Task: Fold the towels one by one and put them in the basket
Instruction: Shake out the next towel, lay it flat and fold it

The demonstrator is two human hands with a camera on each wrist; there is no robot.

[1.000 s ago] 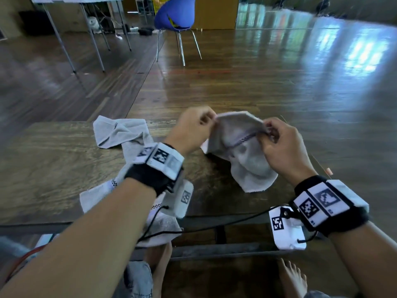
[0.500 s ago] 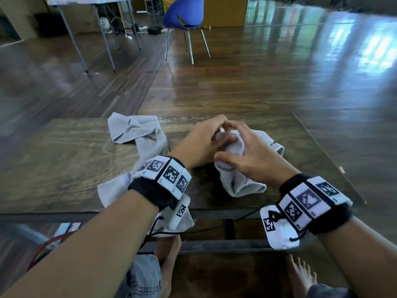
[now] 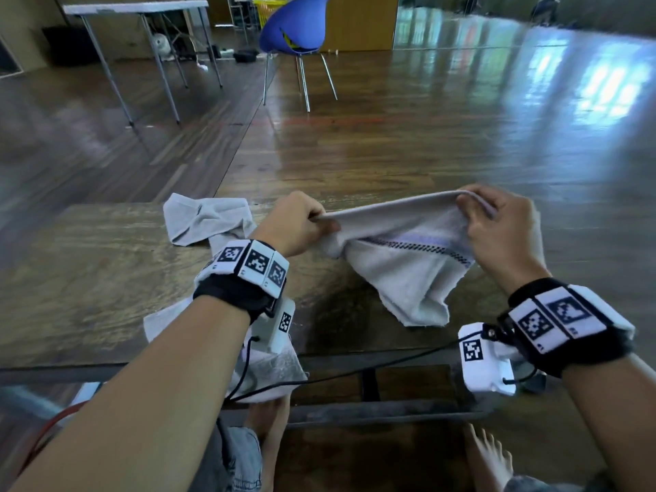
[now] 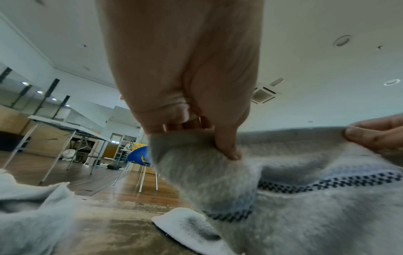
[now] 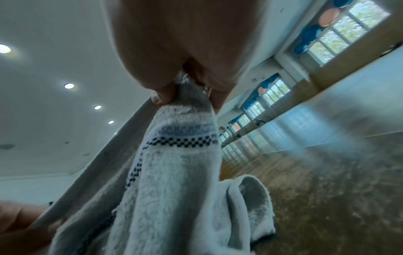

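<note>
A white towel (image 3: pixel 408 275) with a dark checkered stripe hangs stretched between both hands above the wooden table (image 3: pixel 88 278). My left hand (image 3: pixel 301 221) pinches its left top corner, thumb on the cloth (image 4: pixel 196 163). My right hand (image 3: pixel 497 221) pinches the right top corner (image 5: pixel 187 107). The towel's lower part droops, and its bottom edge touches the table. A second white towel (image 3: pixel 206 221) lies crumpled at the table's far left. A third towel (image 3: pixel 262 367) lies under my left forearm at the near edge, partly hidden. No basket is in view.
A blue chair (image 3: pixel 294 26) stands on the shiny wooden floor beyond the table. A white folding table (image 3: pixel 135 8) stands at the far left. Black cables (image 3: pixel 355 371) run from the wrist cameras across the table's near edge. Bare feet (image 3: pixel 490 456) show below.
Half a second ago both hands were pressing the bunched towel against the table. Now they have lifted it and pulled apart, stretching its top edge out between them.
</note>
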